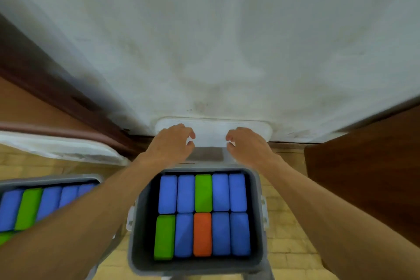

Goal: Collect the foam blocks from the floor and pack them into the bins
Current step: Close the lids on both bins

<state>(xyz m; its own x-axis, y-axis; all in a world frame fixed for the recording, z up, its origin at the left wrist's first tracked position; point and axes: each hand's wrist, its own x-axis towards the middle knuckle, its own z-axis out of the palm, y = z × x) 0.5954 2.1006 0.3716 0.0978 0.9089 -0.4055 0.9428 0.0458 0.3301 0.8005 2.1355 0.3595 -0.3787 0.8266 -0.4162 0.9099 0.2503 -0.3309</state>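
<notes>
Head: foam blocks (203, 192) lengthwise front-to-back

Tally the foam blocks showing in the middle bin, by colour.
Top layer showing in the middle bin:
blue foam blocks: 7
green foam blocks: 2
orange foam block: 1
Total: 10

Two grey bins (254, 211) (45, 178) packed tight with blue, green, orange foam blocks (202, 213).

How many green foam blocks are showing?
4 green blocks. Middle bin: back row centre, front row far left. Left bin: one in the back row, one at the picture's edge below it. Left forearm may hide more.
</notes>
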